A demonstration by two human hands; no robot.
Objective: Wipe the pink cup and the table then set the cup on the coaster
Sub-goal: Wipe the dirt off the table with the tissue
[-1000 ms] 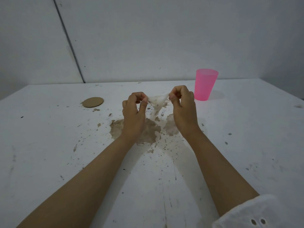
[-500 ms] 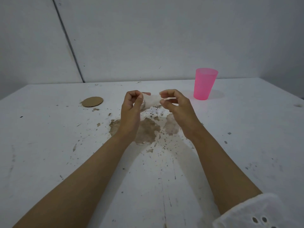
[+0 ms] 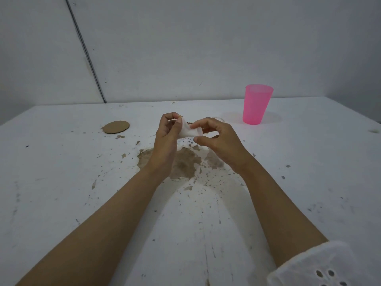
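A pink plastic cup stands upright at the back right of the white table. A round brown coaster lies at the back left. Between them, above the table's middle, my left hand and my right hand pinch a small folded white tissue from both sides. Both hands hover over a brown patch of dirt and are well apart from the cup and the coaster.
Brown specks and smears spread across the table around the patch. A grey wall rises right behind the table's far edge. A dark mark sits near the right edge.
My hands have come closer together, bunching the stretched tissue into a smaller folded wad. My right hand turned palm-down. The cup and coaster stayed put.
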